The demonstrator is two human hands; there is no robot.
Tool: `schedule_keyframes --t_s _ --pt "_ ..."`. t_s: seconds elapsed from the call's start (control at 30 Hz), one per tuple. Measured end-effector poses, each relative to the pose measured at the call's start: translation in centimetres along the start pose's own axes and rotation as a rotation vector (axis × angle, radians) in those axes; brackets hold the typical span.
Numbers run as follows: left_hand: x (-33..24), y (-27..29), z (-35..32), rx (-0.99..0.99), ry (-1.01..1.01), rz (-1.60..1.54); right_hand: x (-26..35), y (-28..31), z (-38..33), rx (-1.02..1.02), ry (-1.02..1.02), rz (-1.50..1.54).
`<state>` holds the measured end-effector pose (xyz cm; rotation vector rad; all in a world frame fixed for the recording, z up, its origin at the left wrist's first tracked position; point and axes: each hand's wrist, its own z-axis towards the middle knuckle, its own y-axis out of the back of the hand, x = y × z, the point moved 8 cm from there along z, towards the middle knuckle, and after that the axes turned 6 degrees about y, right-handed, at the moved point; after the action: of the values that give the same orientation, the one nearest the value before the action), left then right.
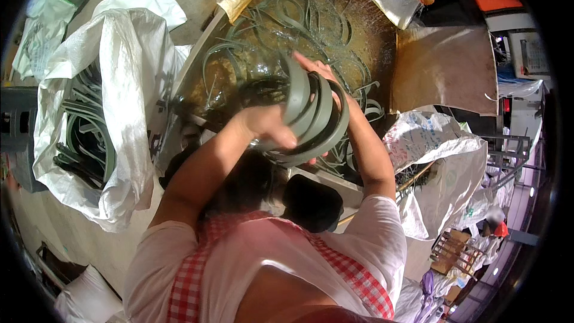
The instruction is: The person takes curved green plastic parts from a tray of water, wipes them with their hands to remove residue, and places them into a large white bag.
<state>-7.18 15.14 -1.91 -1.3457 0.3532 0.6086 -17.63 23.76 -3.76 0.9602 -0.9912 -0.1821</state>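
Observation:
A bundle of grey-green rings (315, 112), flat bands that look like rubber or plastic, is held between my two hands over the near edge of a wet trough. My left hand (268, 124) grips the bundle's left side, its thumb across the bands; motion blurs it a little. From the far right my right hand (324, 73) wraps round the same rings, with most of its fingers hidden behind them. Below and beyond, many loose curved strips (291, 13) of similar colour lie in the trough (194, 63), in what looks like shallow brownish water.
At my left stands an open white woven sack (128, 78) with dark green strips (89, 137) inside. A brownish board (445, 69) borders the trough's right side. More pale sacks (448, 167) stand at the right, and a black rounded object (312, 202) sits just before me.

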Motion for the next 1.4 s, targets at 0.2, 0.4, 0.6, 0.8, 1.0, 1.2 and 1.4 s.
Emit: schedule_keyframes --t_s 0.2,0.4,0.6,0.8,1.0,1.2,1.4 --pt "-0.3 0.7 -0.6 -0.016 -0.132 -0.196 -3.7 -2.8 -2.0 -0.018 -0.433 0.595" --pt "-4.2 8.9 -5.3 -0.727 -0.301 0.37 -13.8 -2.5 -7.0 -0.219 -0.294 0.343" --pt "-6.3 4.2 -4.4 -1.147 -0.583 1.165 -5.8 5.2 -5.3 -0.588 -0.655 -0.19" --pt "-5.4 10.4 -7.9 -1.549 -0.591 0.887 -4.4 3.3 -5.6 -0.602 -0.551 0.049" --pt "-4.9 12.3 -8.2 -1.306 -0.537 0.177 -2.5 2.9 -5.3 -0.434 -0.451 0.917" --pt "-3.7 13.9 -7.5 -1.165 -0.661 -0.186 -3.1 1.4 -4.2 -0.06 -0.475 0.778" --pt "-1.9 14.3 -5.1 -1.025 -0.684 -0.41 -5.0 -0.4 -4.0 -0.075 -0.394 0.594"
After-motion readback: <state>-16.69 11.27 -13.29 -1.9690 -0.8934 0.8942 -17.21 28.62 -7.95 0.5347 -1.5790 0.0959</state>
